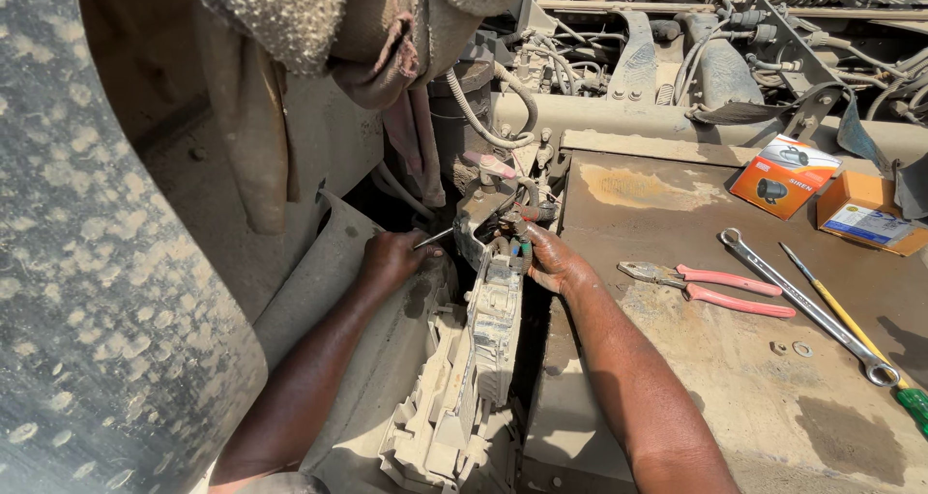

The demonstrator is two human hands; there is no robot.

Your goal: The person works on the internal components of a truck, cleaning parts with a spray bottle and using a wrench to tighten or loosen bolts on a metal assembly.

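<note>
While both our hands work at one dusty grey plastic part [488, 330], tools lie beside us.
Our left hand [391, 259] grips one thin metal tool [434, 238]; our right hand [548, 258] pinches the part's wiring [517, 225]. On the flat panel [677, 378]: one pair of pliers [710, 288], one spanner [807, 304], one screwdriver [851, 322], two small boxes [785, 175].

Two packages, both on the dusty metal deck [677, 359] at far right, near its back edge. Box [785, 175]: small rectangular carton, orange-red with a white top face, dark product pictures on two sides, lying tilted on a corner. Second box [868, 214]: just right of it, nearly touching, orange carton with a white-and-blue label on its top face, lying flat, right end partly cut off by dark metal. No signs or screens.
</note>
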